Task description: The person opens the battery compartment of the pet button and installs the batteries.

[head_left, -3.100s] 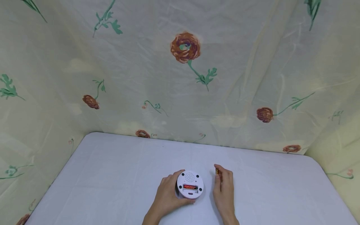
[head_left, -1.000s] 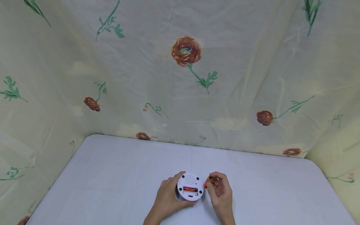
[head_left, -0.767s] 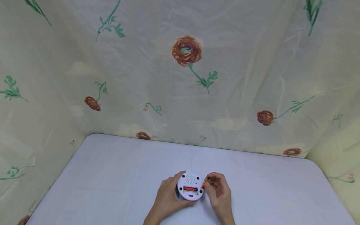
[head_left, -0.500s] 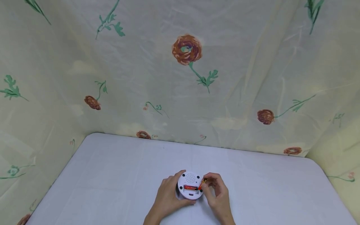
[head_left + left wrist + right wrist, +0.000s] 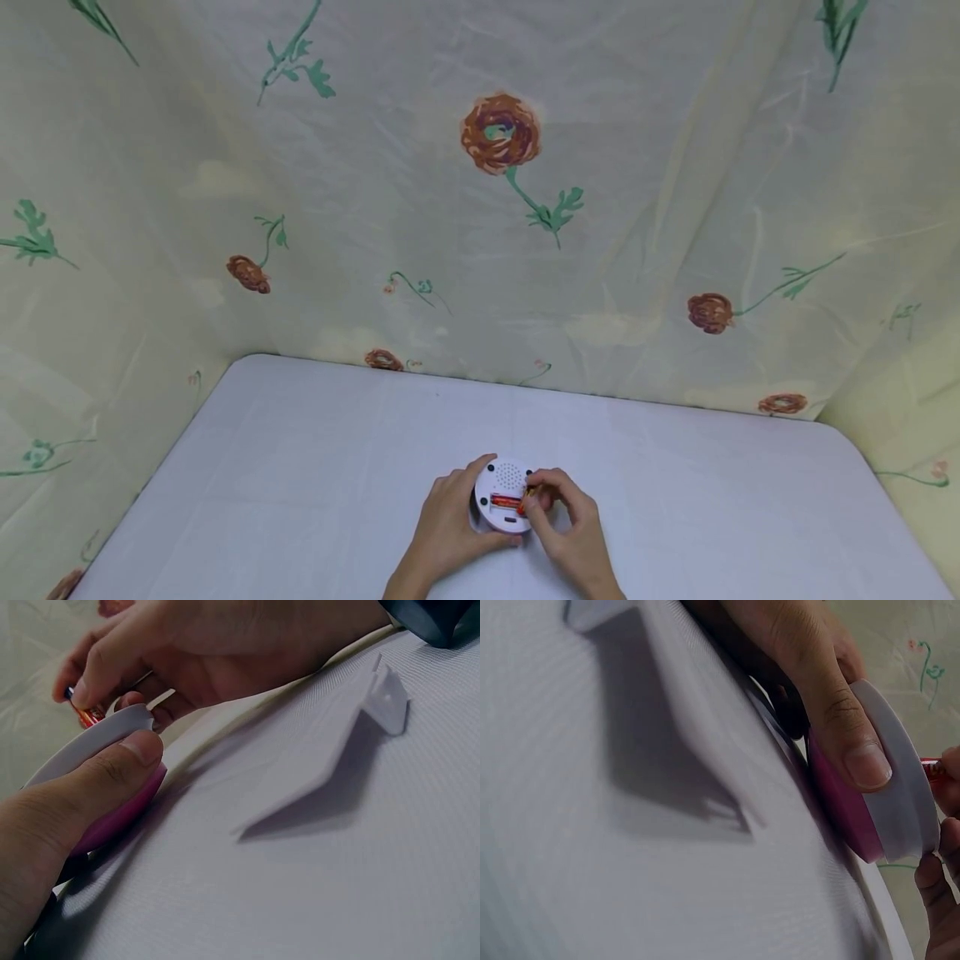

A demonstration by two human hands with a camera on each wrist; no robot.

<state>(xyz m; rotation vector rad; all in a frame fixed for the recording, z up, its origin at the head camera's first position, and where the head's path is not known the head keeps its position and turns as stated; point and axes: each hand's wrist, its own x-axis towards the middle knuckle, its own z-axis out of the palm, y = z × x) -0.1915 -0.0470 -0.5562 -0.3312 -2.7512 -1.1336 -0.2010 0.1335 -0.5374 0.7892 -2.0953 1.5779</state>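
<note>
My left hand (image 5: 452,518) grips a round white device (image 5: 509,474) by its side, underside up, showing a speaker grille, dark feet and an uncovered battery compartment. One red battery (image 5: 504,502) lies in that compartment. Over the compartment's right end, my right hand (image 5: 570,523) pinches a second battery (image 5: 90,717) between thumb and fingertips, tilted; those fingers hide part of the slot. In the right wrist view the left thumb (image 5: 866,766) presses the device's white rim above its pink lower part (image 5: 841,799).
A thin white plastic piece with a bent end, like a battery cover (image 5: 319,742), lies on the white tabletop (image 5: 300,467) nearer the body; the head view does not show it. Flower-patterned cloth (image 5: 360,200) hangs behind and at both sides of the table.
The right hand has moved left with its battery, from beside the device to over the compartment, and the battery has turned to a slant. The left hand keeps its grip on the device.
</note>
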